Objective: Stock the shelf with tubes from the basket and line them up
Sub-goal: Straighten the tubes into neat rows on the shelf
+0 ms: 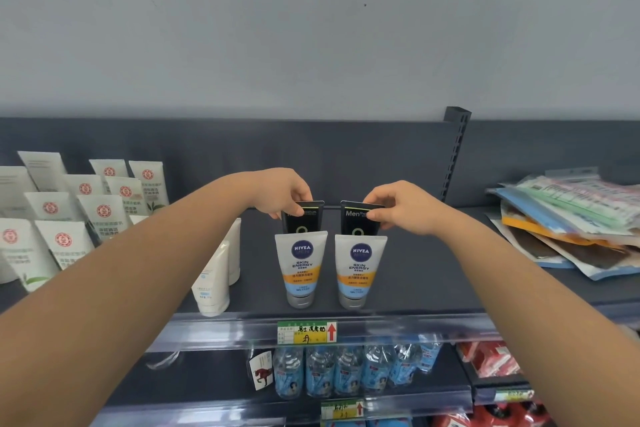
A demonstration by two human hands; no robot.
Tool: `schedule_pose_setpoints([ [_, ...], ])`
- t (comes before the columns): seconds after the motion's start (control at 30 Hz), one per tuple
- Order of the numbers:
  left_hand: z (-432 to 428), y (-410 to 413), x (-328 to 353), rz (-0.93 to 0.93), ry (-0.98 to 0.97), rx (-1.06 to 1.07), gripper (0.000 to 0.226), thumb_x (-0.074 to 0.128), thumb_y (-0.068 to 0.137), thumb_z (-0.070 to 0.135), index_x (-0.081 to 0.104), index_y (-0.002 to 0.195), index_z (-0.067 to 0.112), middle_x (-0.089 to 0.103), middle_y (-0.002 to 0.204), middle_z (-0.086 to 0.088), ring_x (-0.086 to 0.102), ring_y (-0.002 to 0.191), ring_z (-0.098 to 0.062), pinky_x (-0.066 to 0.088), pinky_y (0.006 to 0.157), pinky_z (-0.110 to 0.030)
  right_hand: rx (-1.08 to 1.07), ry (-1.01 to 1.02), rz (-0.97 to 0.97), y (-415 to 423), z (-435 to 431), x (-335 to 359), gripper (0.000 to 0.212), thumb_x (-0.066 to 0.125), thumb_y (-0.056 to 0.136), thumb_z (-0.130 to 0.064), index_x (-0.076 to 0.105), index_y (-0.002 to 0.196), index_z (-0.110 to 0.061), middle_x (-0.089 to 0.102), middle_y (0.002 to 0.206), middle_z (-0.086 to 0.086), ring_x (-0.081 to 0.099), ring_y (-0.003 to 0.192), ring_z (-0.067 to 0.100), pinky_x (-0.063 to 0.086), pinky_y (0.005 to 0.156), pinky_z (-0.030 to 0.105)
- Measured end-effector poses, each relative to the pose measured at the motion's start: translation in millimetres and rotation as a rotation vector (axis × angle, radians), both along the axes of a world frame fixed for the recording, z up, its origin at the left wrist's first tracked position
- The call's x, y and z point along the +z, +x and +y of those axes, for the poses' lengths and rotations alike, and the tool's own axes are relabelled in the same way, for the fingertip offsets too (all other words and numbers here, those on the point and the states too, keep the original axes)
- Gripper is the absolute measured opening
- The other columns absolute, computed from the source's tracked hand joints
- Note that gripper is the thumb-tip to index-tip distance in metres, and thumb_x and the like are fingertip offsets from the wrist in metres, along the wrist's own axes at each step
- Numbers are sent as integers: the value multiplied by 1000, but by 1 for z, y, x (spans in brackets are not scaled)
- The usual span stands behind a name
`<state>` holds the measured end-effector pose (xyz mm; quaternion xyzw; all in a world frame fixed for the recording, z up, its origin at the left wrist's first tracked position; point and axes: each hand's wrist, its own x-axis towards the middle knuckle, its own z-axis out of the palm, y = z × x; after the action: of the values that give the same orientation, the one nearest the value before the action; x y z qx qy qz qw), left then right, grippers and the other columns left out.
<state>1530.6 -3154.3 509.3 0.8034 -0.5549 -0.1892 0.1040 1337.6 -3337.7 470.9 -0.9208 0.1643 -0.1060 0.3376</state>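
Pinching two soft black plastic tubes by their flat crimped tops, the left hand [282, 198] grasps one [303, 220] and the right hand [403, 206] the other [356, 220]; both stand on the dark shelf [433, 274] behind white Nivea tubes [300, 267]. They look light, squashy and easily toppled.

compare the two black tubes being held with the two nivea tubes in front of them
The black tubes stand in the back row, each pinched at its top edge by the left hand or right hand; the Nivea tubes stand free in front. The black ones are dark and half hidden, the Nivea ones white with orange and blue bands. All four stand upright in pairs.
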Motion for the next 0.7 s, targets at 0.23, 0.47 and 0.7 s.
schedule_pose_setpoints([
  [0.23, 4, -2, -1, -47, -5, 14, 10, 60, 95, 17, 64, 97, 25, 67, 97, 1, 65, 98, -30, 57, 81, -37, -11, 12, 15, -2, 4, 2, 12, 63, 93, -17, 72, 97, -24, 72, 94, -5, 68, 94, 17, 59, 83, 40],
  [0.47, 11, -6, -1, -31, -13, 41, 28, 60, 95, 28, 63, 121, 21, 66, 115, 2, 65, 103, -26, 56, 86, -35, 4, -38, 69, -3, 6, 4, 13, 63, 92, -25, 70, 97, -35, 72, 97, -7, 68, 97, 21, 54, 91, 47],
  [0.7, 64, -4, 39, 1, -241, 159, 34, 59, 95, 36, 60, 128, 28, 64, 121, 12, 57, 102, -2, 39, 86, -20, -73, -163, -190, 0, 22, 23, 32, 61, 93, -22, 61, 121, -36, 61, 118, -13, 57, 110, 6, 43, 91, 25],
])
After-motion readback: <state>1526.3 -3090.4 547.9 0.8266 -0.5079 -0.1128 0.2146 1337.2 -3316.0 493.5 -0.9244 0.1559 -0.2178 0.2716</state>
